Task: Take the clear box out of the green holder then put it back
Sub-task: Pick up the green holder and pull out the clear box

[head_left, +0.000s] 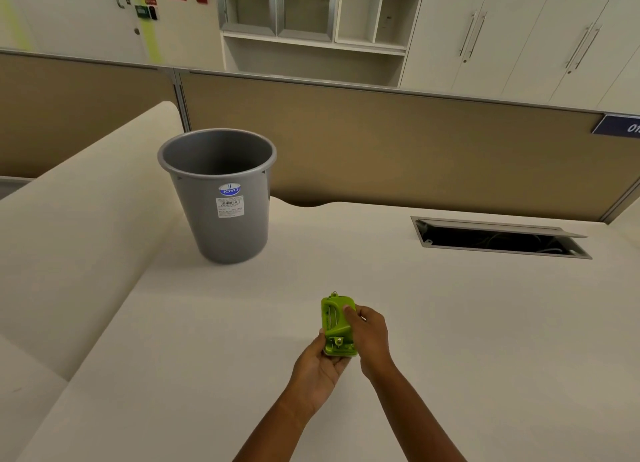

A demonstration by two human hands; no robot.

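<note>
A small bright green holder (336, 323) is held just above the white desk near its front middle. My left hand (320, 363) cups its lower end from beneath, with fingers wrapped around the left side. My right hand (367, 333) grips the right side, the thumb pressed on its top face. A pale strip shows through a slot in the green shell; whether that is the clear box is too small to tell.
A grey plastic waste bin (221, 226) stands on the desk (450, 323) at the back left. An open cable hatch (498, 241) is cut into the desk at the back right. Brown partition panels (381, 142) close off the far edge, with cupboards behind.
</note>
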